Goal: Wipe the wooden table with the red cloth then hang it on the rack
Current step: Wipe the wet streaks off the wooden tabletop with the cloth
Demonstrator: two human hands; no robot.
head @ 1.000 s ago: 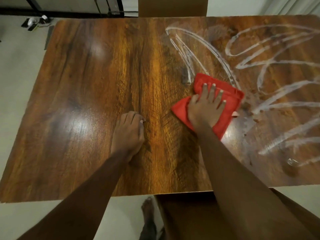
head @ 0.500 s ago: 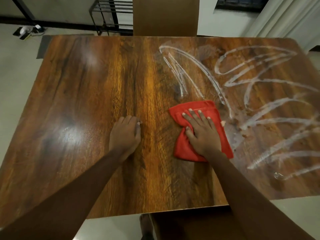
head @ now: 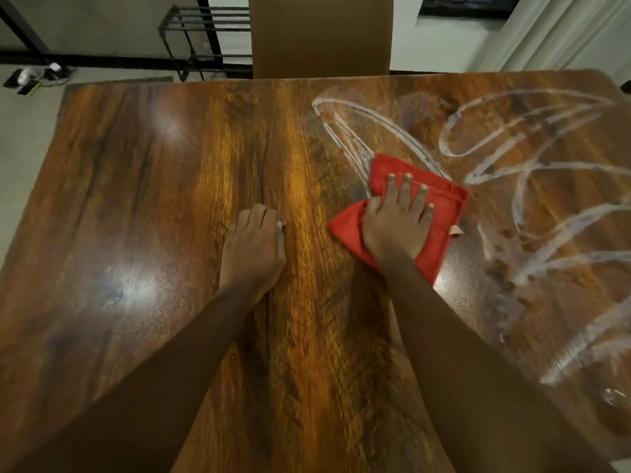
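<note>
- The right hand (head: 396,227) is pressing flat on a folded red fabric cloth (head: 440,213), its fingers lying straight and spread on top of the cloth rather than gripping it.
- The cloth is lying on the glossy brown wooden table (head: 153,233), right of the middle, at the near left edge of a tangle of looping white streaks (head: 532,172) that are covering the table's right half.
- A small pale tag (head: 456,230) is sticking out at the cloth's right edge.
- The left hand (head: 252,250) is resting on bare wood just left of the cloth, apart from it, its fingers curling under and holding nothing.
- A plain brown chair back (head: 321,35) is standing against the far edge of the table.
- A black metal barred rack (head: 201,32) is standing on the floor beyond the far edge, left of the chair, with the table's whole depth lying between it and the cloth.
- A pale curtain (head: 560,32) is hanging at the far right.
- Small cluttered items (head: 30,78), too small to identify, are lying on the floor at far left.
</note>
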